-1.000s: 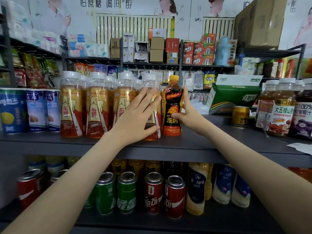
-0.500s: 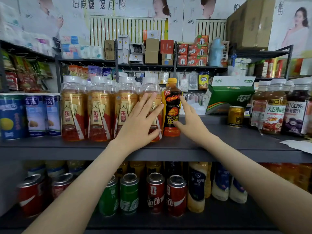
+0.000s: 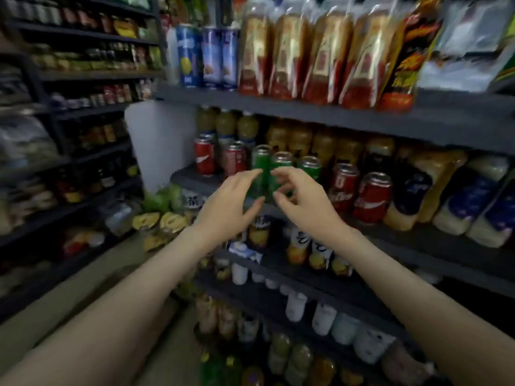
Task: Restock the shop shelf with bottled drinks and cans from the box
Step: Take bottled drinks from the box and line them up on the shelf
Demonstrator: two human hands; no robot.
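Note:
The frame is blurred and tilted. My left hand [image 3: 227,207] and my right hand [image 3: 303,201] hang side by side in front of the second shelf [image 3: 418,232], fingers curled apart, holding nothing. Behind them stand green cans [image 3: 281,162] and red cans [image 3: 372,196]. On the top shelf [image 3: 334,115] a row of gold-and-red bottles [image 3: 306,57] ends at the black-and-orange bottle [image 3: 402,62]. Neither hand touches a drink. No box is in view.
Blue cans [image 3: 206,55] stand left of the gold bottles. Lower shelves hold small bottles and jars [image 3: 295,305]. A second dark shelving unit [image 3: 69,112] full of goods runs along the left, with a strip of floor [image 3: 69,296] between.
Both hands came off the bottles on the top shelf and dropped to the level of the can shelf. The view swung down and to the left.

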